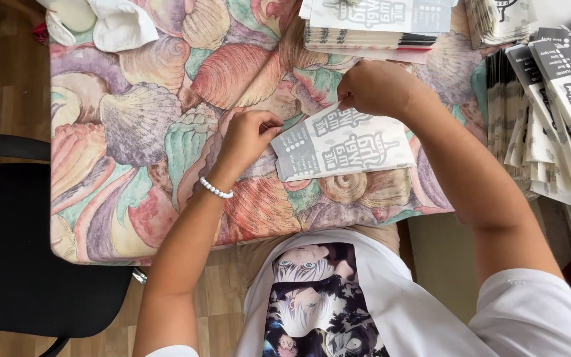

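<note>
Near the desk's (pixel 100 218) front edge, both hands — left (pixel 249 135), right (pixel 375 89) — pinch a half-folded leaflet (pixel 345 149); folded stacks (pixel 550 119) fill the right edge and far edge.

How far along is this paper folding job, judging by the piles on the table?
Done, it seems: a neat stack of folded grey-and-white printed leaflets at the table's far edge. In hand: the left hand and right hand pinch the left end and top edge of one grey-and-white printed sheet lying on the shell-patterned tablecloth. Probably left: the fanned pile of similar printed sheets on the right.
</note>
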